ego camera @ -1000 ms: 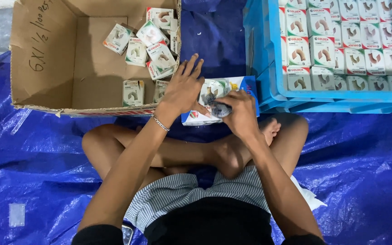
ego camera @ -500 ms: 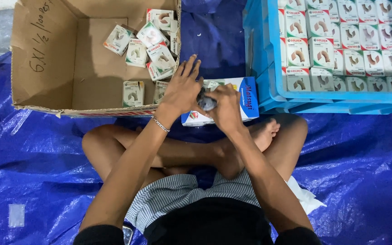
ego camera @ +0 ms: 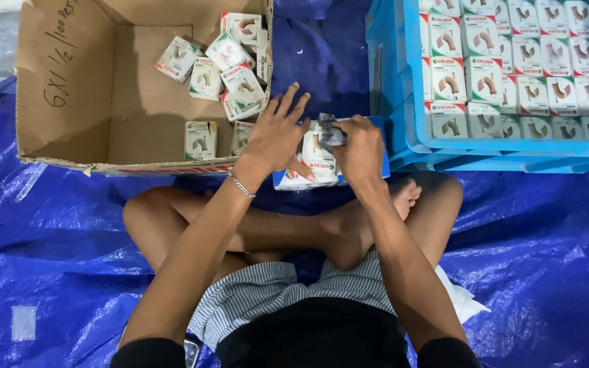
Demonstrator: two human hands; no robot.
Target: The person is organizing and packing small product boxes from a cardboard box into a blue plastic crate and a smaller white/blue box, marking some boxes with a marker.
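Tarp (ego camera: 69, 259), blue and crinkled, covers the floor where a person sits cross-legged, seen from above. At far left stands an open cardboard carton (ego camera: 69, 88), with a loose scatter of small white-and-green boxes (ego camera: 230, 65) lying toward its right wall. Just right of the carton's corner, the left hand (ego camera: 275, 133) lies flat with fingers spread on a white pack (ego camera: 316, 163), pressing it down; a thin bracelet (ego camera: 241, 184) circles that wrist. The pack rests low in front of the knees, between carton and crate, on top of a flat blue-edged item whose kind cannot be told. Beside it, the right hand (ego camera: 361, 146) has its fingers pinched shut on a small crumpled grey wrapper (ego camera: 328, 131) at the pack's upper edge, the two hands almost touching. Below them are the bare crossed legs and striped shorts (ego camera: 288, 293). At right, a blue plastic crate (ego camera: 403, 129) holds rows (ego camera: 512, 61) of the same small boxes, packed upright and tight, side by side.
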